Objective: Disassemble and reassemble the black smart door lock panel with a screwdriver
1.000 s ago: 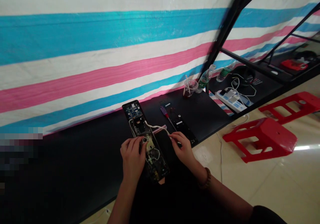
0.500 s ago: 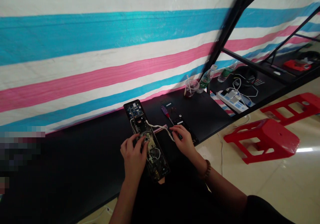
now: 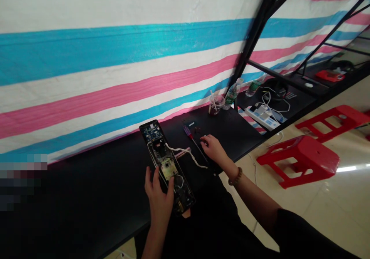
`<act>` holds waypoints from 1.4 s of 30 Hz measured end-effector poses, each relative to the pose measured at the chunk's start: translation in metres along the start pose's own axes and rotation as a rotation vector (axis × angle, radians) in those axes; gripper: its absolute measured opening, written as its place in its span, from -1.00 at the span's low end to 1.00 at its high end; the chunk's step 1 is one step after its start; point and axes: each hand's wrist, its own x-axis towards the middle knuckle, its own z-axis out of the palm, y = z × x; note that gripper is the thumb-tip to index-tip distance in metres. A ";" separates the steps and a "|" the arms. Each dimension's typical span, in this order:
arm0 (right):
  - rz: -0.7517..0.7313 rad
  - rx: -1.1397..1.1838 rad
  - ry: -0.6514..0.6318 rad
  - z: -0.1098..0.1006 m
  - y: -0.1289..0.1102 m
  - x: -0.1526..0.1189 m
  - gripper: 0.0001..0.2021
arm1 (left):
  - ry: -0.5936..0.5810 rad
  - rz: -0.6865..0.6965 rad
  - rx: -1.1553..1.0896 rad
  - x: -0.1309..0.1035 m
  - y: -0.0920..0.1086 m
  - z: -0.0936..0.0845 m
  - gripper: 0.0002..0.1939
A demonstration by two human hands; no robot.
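Note:
A long black electronic device (image 3: 164, 157) lies with its casing off, its circuit board, pale round-centred module and wires exposed. My left hand (image 3: 160, 191) is at its lower left side, fingers spread, the thumb on the device near the module. A white cable (image 3: 187, 153) runs from the device to the right, its far end loose. My right hand (image 3: 214, 150) is right of a screwdriver (image 3: 188, 132) with a purple handle, over a dark panel mostly hidden beneath it. Its fingers are curled together; what they hold, if anything, is hidden.
A drink cup (image 3: 216, 105) with straw and a plastic bottle (image 3: 232, 94) stand at the table's back right. Beyond is a power strip (image 3: 263, 116) with cables on another black table. Red stools (image 3: 303, 160) stand on the floor at right. A striped sheet (image 3: 130, 54) hangs behind.
My left hand has drawn back from the module toward the device's lower left. My right hand has let go of the white cable and moved up and right, over the dark panel.

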 end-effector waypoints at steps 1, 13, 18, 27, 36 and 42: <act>0.000 -0.031 -0.042 -0.001 -0.001 0.014 -0.82 | -0.019 -0.026 -0.029 -0.005 -0.001 0.003 -0.36; 0.090 -0.178 -0.213 0.044 -0.023 0.076 -0.66 | -0.085 -0.272 -0.250 -0.045 -0.012 0.019 -0.24; 0.099 -0.151 -0.129 0.014 0.002 0.070 -0.68 | -0.095 -0.284 -0.266 -0.044 -0.016 0.019 -0.26; 0.017 -0.060 -0.118 -0.001 0.046 0.022 -0.65 | -0.063 -0.319 -0.262 -0.043 -0.015 0.020 -0.24; -0.156 0.264 0.024 0.006 0.089 -0.116 -0.57 | -0.014 -0.385 -0.261 -0.042 -0.016 0.019 -0.27; -0.157 0.239 0.131 0.019 0.097 -0.123 -0.81 | 0.028 -0.305 -0.197 -0.040 -0.010 0.026 -0.39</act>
